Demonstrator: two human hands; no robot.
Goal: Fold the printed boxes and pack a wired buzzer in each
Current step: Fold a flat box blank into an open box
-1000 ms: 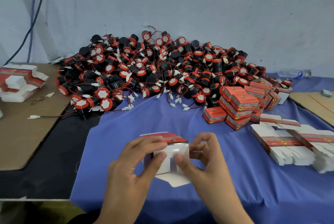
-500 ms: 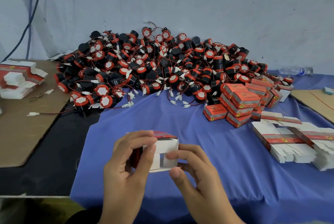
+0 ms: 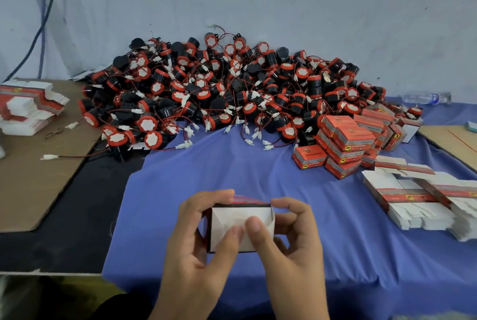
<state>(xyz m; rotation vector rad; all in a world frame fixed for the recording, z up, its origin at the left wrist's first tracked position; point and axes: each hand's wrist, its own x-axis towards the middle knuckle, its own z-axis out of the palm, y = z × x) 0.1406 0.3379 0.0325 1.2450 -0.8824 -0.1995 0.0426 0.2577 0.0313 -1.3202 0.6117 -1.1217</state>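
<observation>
Gripping half-folded printed box above desk with left grip and right grip, thumbs on end flap. Liable to crush or mis-tuck flap through uneven thumb pressure; buzzer pile well apart.

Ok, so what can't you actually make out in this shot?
All in the head view:
- Box contents: its white flap faces the camera, and the left hand and right hand grip it. Whether a buzzer is inside cannot be told.
- Print on the packed boxes: too small to read.
- Flat stack: cut off by the right edge.
- Bottle label: blurred.
</observation>
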